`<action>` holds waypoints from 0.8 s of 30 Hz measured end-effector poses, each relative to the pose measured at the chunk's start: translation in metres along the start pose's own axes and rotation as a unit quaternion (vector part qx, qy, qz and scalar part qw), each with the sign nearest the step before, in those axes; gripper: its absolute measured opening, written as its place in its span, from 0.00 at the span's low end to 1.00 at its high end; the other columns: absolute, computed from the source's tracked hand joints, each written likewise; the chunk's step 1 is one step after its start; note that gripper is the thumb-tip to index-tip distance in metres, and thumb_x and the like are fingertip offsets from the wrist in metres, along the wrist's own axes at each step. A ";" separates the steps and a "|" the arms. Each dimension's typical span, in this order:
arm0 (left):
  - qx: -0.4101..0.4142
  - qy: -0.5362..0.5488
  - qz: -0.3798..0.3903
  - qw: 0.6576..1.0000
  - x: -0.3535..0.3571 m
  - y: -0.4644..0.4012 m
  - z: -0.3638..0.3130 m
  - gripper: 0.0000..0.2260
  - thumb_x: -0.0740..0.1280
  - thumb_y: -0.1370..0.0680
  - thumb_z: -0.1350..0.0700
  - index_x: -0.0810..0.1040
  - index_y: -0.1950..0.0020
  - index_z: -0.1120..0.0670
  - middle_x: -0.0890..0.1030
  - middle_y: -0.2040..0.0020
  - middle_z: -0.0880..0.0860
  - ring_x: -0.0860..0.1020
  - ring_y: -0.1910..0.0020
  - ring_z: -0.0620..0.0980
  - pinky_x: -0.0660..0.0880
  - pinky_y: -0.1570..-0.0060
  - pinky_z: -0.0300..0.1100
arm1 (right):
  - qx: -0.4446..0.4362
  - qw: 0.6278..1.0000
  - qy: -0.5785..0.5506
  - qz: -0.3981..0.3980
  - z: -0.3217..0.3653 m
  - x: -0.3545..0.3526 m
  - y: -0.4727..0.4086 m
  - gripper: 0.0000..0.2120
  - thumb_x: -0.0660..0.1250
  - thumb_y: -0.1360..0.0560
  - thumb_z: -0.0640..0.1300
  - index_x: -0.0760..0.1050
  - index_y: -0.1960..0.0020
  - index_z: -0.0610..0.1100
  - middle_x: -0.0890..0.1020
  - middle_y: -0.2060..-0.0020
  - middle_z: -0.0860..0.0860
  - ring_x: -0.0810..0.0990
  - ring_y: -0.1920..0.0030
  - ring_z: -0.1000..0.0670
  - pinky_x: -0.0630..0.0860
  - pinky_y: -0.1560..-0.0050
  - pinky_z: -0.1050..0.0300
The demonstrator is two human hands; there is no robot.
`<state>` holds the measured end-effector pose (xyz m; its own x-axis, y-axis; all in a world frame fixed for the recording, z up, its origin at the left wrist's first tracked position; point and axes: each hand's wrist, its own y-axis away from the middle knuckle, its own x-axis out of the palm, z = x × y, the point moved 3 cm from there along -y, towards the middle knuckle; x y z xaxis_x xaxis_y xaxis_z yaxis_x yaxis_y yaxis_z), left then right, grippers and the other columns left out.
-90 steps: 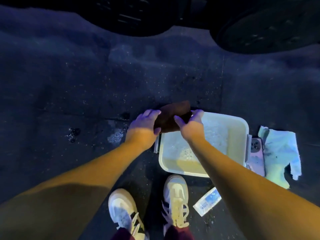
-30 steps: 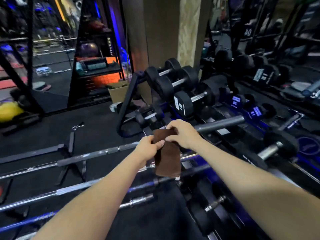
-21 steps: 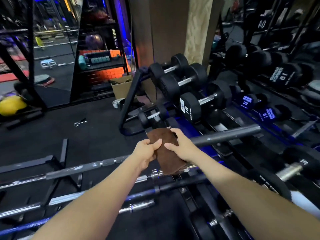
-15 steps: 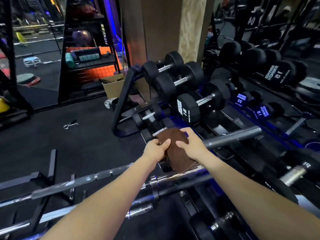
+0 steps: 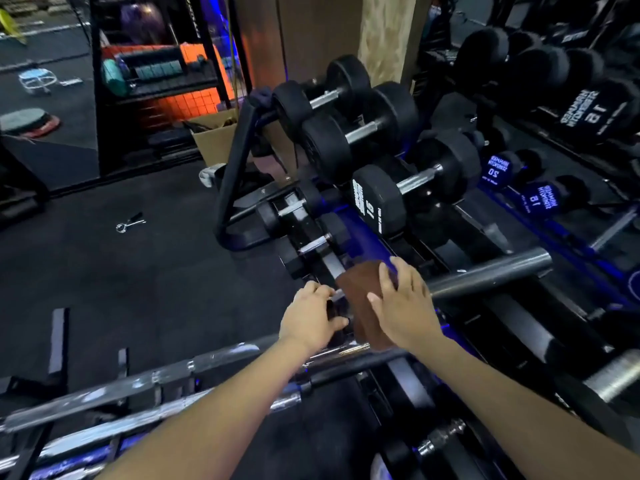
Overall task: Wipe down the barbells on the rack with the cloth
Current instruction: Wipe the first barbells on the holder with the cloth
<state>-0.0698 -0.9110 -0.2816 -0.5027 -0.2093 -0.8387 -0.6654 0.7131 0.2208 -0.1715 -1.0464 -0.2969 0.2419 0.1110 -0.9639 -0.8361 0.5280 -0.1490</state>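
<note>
Brown cloth was held against a barbell on the rack by the right hand, fingers spread over it. Left hand was curled round the bar beside it. Wiping was judged just starting; a slide along the shaft was needed next.

Two hands show, the left hand and the right hand, with one brown cloth between them. Four barbells lie side by side at lower left, and one grey bar sleeve reaches right. The near dumbbell rack holds three large dumbbells; one cardboard box stands behind, and one clip lies on the floor.
</note>
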 end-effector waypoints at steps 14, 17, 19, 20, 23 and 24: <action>-0.044 0.036 0.022 0.998 -0.005 0.007 0.006 0.30 0.78 0.34 0.53 0.75 0.34 0.54 0.74 0.41 0.49 0.74 0.41 0.50 0.68 0.44 0.37 | -0.124 0.991 0.049 0.026 0.043 0.015 -0.016 0.21 0.52 0.26 0.55 0.81 0.61 0.47 0.81 0.56 0.46 0.80 0.57 0.42 0.77 0.62 0.51; -0.054 0.042 0.027 0.997 -0.004 0.005 0.007 0.33 0.79 0.35 0.54 0.73 0.32 0.55 0.74 0.37 0.50 0.73 0.38 0.50 0.67 0.40 0.38 | -0.141 0.989 0.044 0.031 0.028 0.012 -0.007 0.19 0.54 0.26 0.55 0.82 0.56 0.48 0.81 0.49 0.46 0.80 0.49 0.41 0.78 0.51 0.49; -0.059 0.053 0.028 0.996 -0.005 0.002 0.007 0.33 0.79 0.35 0.54 0.73 0.32 0.55 0.75 0.37 0.51 0.73 0.37 0.49 0.67 0.38 0.38 | -0.184 0.982 0.049 0.005 0.005 0.009 0.001 0.15 0.61 0.25 0.53 0.82 0.49 0.46 0.80 0.45 0.42 0.78 0.44 0.39 0.76 0.42 0.45; -0.059 0.058 0.030 0.996 -0.005 0.001 0.007 0.33 0.79 0.35 0.54 0.73 0.32 0.55 0.75 0.37 0.51 0.73 0.37 0.49 0.67 0.38 0.38 | -0.184 0.981 0.053 -0.011 -0.010 0.006 0.001 0.14 0.65 0.26 0.51 0.82 0.48 0.44 0.79 0.45 0.41 0.78 0.43 0.38 0.76 0.41 0.43; -0.062 0.060 0.036 0.996 -0.003 -0.001 0.006 0.33 0.79 0.35 0.53 0.73 0.32 0.56 0.75 0.36 0.51 0.73 0.37 0.50 0.67 0.37 0.39 | -0.110 0.991 0.057 -0.048 -0.032 -0.001 -0.003 0.16 0.60 0.25 0.51 0.82 0.49 0.43 0.79 0.46 0.40 0.77 0.43 0.38 0.75 0.40 0.44; -0.065 0.064 0.035 0.995 -0.002 -0.002 0.006 0.33 0.78 0.34 0.53 0.73 0.32 0.56 0.75 0.36 0.51 0.73 0.37 0.50 0.67 0.36 0.40 | -0.089 0.993 0.048 -0.060 -0.025 0.000 -0.002 0.16 0.61 0.26 0.50 0.82 0.50 0.42 0.79 0.46 0.39 0.76 0.43 0.38 0.74 0.40 0.44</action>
<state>-0.0642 -0.9078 -0.2831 -0.6110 -0.2525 -0.7503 -0.6881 0.6381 0.3456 -0.1825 -1.0687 -0.3027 0.3044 -0.0292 -0.9521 -0.8796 0.3750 -0.2927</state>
